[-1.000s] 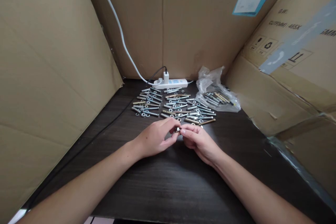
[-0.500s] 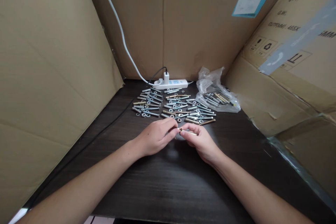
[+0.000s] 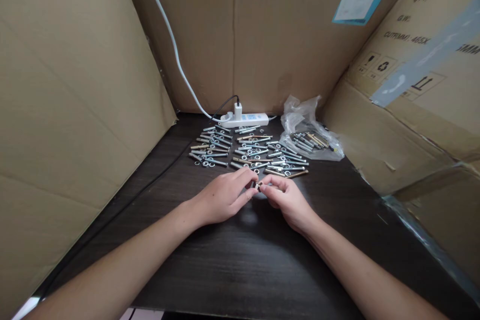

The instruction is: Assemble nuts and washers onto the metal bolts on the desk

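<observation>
My left hand [image 3: 221, 197] pinches a small shiny metal piece [image 3: 256, 185] between thumb and fingertips; its exact kind is too small to tell. Facing it, my right hand [image 3: 288, 199] is closed on a slim brass-coloured metal sleeve [image 3: 261, 187], whose dark hollow end points at the left fingertips. Most of the sleeve is hidden by the right fingers. The two hands nearly meet above the dark table [image 3: 240, 270]. Just beyond them lie rows of bolts and sleeves [image 3: 252, 152], with loose washers [image 3: 256, 171] among them.
A clear plastic bag [image 3: 300, 112] with more bolts lies at the back right. Behind the rows sits a white power strip [image 3: 250, 120] with a plugged-in adapter. A black cable [image 3: 150, 182] crosses the table's left side. Cardboard boxes [image 3: 202, 35] wall in the back and both sides.
The left fingertips have shifted slightly and part more, so the small metal piece shows better. The right hand has moved a little right, and less of the sleeve shows.
</observation>
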A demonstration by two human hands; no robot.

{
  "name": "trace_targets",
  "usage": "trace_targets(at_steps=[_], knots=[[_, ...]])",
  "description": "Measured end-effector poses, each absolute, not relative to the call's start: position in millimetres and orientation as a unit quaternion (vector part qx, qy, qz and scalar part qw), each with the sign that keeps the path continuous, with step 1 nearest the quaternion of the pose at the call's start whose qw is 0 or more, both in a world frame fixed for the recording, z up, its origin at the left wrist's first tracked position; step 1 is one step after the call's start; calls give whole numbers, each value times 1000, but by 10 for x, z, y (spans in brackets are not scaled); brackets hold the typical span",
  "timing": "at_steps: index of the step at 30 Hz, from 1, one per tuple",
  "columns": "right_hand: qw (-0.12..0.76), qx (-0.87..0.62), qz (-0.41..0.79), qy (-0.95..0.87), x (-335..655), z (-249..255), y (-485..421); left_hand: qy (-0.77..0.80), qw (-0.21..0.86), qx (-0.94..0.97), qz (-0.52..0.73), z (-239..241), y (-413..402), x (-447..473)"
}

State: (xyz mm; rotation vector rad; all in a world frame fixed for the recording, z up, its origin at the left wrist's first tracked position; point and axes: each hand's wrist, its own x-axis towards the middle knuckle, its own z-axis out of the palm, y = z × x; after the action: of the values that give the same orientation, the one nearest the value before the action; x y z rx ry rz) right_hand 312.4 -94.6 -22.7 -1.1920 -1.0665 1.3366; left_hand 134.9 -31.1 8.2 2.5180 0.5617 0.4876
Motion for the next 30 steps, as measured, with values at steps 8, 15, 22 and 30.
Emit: trace_targets(at_steps=[8,15,22,30], knots=[[509,-496,540,-451,3137,-232,-952,221,252,921,198,66,-308,1345],[496,-508,521,-474,3113,-197,-963,213,248,926,188,85,-289,1352],[511,-498,526,-462,3136,-234,-955,201,252,925,199,71,-300,1350],[524,-471,563,-432,3128,-270,-941,214,254,917,219,71,-325,1337]])
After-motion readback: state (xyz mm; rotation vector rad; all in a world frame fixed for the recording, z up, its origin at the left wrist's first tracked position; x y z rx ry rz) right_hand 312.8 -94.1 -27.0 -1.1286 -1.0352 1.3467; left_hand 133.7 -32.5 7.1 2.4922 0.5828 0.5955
